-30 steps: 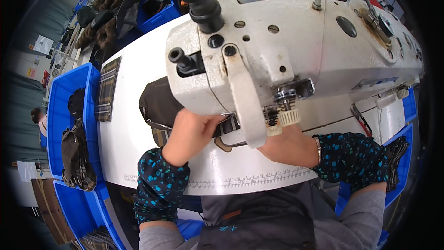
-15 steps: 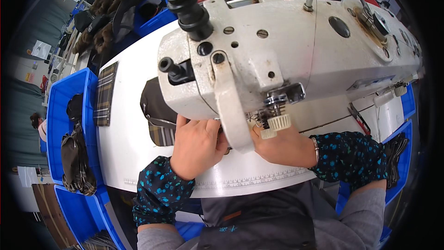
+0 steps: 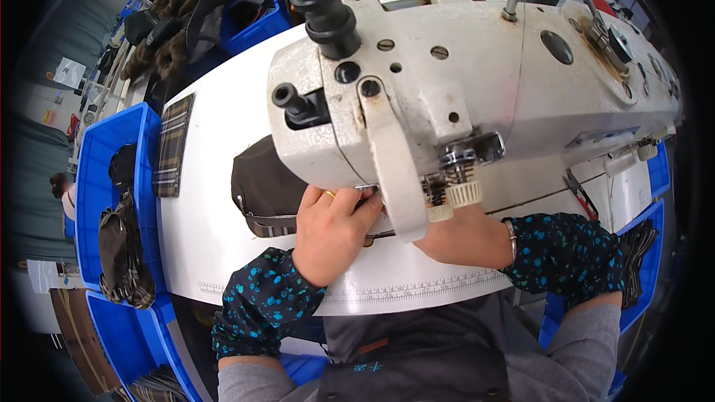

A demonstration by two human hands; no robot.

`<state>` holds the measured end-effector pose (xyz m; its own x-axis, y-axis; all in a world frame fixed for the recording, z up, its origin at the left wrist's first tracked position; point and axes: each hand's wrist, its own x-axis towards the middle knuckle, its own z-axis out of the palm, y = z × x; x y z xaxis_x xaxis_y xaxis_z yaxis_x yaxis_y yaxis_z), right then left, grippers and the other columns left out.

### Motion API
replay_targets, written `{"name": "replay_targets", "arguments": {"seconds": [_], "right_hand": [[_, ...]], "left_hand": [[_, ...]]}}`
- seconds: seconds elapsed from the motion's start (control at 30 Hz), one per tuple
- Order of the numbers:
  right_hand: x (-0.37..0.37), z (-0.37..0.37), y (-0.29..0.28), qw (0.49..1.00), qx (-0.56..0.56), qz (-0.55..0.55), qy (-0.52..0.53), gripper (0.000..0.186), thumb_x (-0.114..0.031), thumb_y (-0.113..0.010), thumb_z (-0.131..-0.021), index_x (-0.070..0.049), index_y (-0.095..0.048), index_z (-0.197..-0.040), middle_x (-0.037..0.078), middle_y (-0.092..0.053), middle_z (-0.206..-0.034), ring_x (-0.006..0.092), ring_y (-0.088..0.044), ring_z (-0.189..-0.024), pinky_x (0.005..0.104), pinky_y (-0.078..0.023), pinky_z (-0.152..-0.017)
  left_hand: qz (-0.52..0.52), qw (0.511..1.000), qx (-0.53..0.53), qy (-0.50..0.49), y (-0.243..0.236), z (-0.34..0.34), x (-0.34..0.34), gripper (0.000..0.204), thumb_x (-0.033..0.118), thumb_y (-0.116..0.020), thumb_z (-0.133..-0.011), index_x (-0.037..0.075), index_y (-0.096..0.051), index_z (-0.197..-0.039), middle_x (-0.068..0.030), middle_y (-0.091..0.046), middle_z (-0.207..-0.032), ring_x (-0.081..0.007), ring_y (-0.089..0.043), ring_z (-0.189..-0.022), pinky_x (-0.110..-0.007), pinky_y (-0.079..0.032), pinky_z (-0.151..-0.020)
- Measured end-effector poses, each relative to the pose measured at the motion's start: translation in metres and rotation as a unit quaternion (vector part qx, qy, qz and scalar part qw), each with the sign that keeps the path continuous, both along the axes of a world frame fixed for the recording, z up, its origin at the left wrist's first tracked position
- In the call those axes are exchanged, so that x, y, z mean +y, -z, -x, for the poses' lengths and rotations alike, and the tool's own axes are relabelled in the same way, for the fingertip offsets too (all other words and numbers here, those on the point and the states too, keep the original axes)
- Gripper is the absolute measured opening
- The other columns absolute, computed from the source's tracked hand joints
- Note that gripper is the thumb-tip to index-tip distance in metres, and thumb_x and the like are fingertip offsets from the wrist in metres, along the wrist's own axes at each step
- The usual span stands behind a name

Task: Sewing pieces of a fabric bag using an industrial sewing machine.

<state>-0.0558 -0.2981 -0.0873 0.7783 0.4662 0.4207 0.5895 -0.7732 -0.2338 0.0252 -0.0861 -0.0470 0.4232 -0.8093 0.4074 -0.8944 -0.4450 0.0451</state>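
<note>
my left hand reaches in under the front of the machine, fingers bent over the cloth, thumb and forefinger close together; i can't tell whether they pinch it or only press. my right hand sits across from it, its fingertips hidden behind the machine's knobs and white lever, so i can't tell what it grasps.

from the left, i see a blue bin with brown and plaid pieces hanging over its near edge. just right of it, a folded plaid cloth lies flat on the white table. next comes the dark brown cloth piece, on the table beside my left hand, light trim and a bit of plaid along its near side, its right part running out of sight under the hand and the machine. the white sewing machine stands over the middle and right. a ruler strip follows the table's near edge. farther right, a red-and-black tool lies near another blue bin holding dark cloth.
</note>
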Motion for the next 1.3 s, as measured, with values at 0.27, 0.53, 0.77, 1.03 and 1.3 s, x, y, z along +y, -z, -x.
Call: {"name": "replay_targets", "arguments": {"seconds": [0.27,0.53,0.77,1.03,1.3], "right_hand": [[0.0,-0.001,0.004,0.999,0.002,-0.045,-0.031,0.047,-0.009,-0.063,-0.081,0.004,-0.064,-0.127,0.009,-0.067,-0.073,0.0208,-0.063,-0.054,0.0361,-0.048,-0.049],[0.0,0.001,0.007,1.0,-0.018,0.011,-0.015,0.054,-0.011,-0.065,-0.075,0.002,-0.066,-0.127,0.006,-0.057,-0.057,0.0214,-0.059,-0.048,0.0368,-0.046,-0.047],[-0.001,0.001,0.003,1.0,-0.018,0.006,-0.016,0.053,-0.011,-0.064,-0.075,0.001,-0.067,-0.126,0.006,-0.055,-0.056,0.021,-0.057,-0.048,0.0373,-0.043,-0.046],[-0.003,0.001,0.0,0.999,0.026,-0.02,-0.03,0.053,-0.009,-0.063,-0.077,0.002,-0.066,-0.129,0.007,-0.056,-0.056,0.0223,-0.058,-0.05,0.0377,-0.044,-0.047],[-0.006,0.0,-0.011,0.999,0.029,0.005,-0.029,0.045,-0.01,-0.063,-0.081,0.0,-0.068,-0.124,0.009,-0.061,-0.064,0.0237,-0.063,-0.054,0.0387,-0.045,-0.048]], "left_hand": [[0.005,0.998,0.064,-0.002,0.006,0.001,-0.002,0.026,0.011,-0.073,-0.075,0.012,-0.079,-0.101,0.0002,-0.063,-0.097,-0.022,-0.062,-0.092,-0.038,-0.046,-0.088],[-0.004,0.999,0.032,0.022,0.008,0.002,-0.01,0.019,0.014,-0.071,-0.081,0.012,-0.078,-0.098,-0.0002,-0.064,-0.099,-0.0196,-0.061,-0.092,-0.038,-0.047,-0.088],[-0.016,0.999,0.029,0.008,-0.002,0.001,-0.007,0.022,0.015,-0.072,-0.077,0.014,-0.078,-0.099,0.0001,-0.065,-0.101,-0.0219,-0.062,-0.092,-0.038,-0.048,-0.089],[-0.08,0.99,0.112,0.03,-0.009,-0.005,-0.001,0.028,0.013,-0.073,-0.07,0.013,-0.076,-0.098,-0.0016,-0.065,-0.099,-0.0245,-0.066,-0.089,-0.038,-0.056,-0.071],[-0.113,0.987,0.114,-0.003,-0.013,-0.008,-0.003,0.038,0.004,-0.071,-0.08,0.021,-0.079,-0.112,-0.003,-0.073,-0.101,-0.0262,-0.072,-0.087,-0.036,-0.059,-0.068]]}}
